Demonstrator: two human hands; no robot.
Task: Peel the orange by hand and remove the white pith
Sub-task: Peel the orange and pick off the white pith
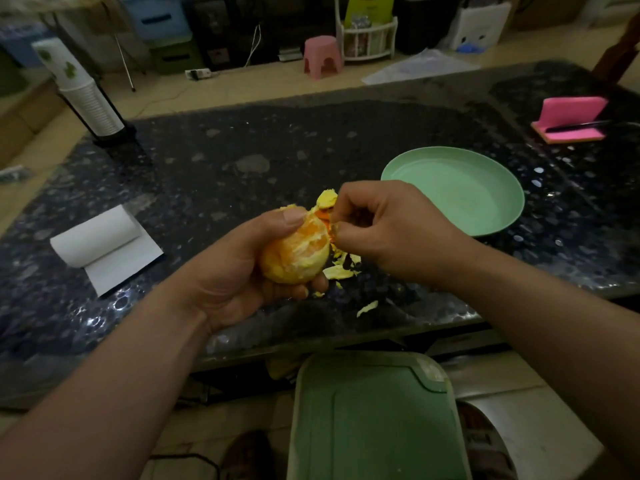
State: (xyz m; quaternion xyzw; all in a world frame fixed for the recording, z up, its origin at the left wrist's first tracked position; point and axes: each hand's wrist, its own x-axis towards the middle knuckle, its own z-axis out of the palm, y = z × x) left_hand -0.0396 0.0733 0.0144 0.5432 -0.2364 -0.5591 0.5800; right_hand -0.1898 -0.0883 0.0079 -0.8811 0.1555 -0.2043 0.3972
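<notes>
Left hand [232, 271] curled round the mostly peeled orange [294, 252], above the surface [242, 150], near edge. Right hand [391, 230], just right of it, pinched a peel strip [326, 199] at the fruit's far-right top.

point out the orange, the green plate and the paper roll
orange [297, 253]: head view, peeled flesh facing the camera
green plate [457, 192]: head view, bare middle of its dish
paper roll [95, 234]: head view, top of the rolled part
</notes>
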